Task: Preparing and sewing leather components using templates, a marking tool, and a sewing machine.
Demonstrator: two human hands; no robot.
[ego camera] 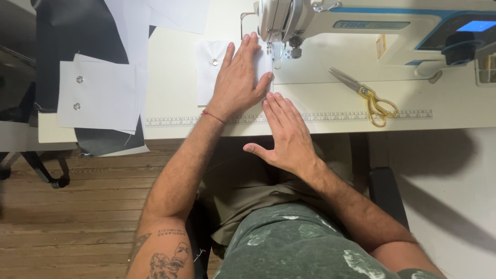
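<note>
- Head view: the left hand lies flat, palm down, fingers stretched forward and close together, pressing a white fabric piece onto the white table just left of the sewing machine; its fingertips touch the base of the machine's presser foot.
- The fabric piece carries a metal eyelet, just left of that hand and near the machine.
- The right hand lies open and flat at the table's front edge, below the presser foot, fingers together, thumb spread aside; it grips nothing.
- Gold-handled scissors lie closed on the table, right of the presser foot, in front of the machine.
- A stack of white pieces with two eyelets lies far left of the machine, over dark fabric.
</note>
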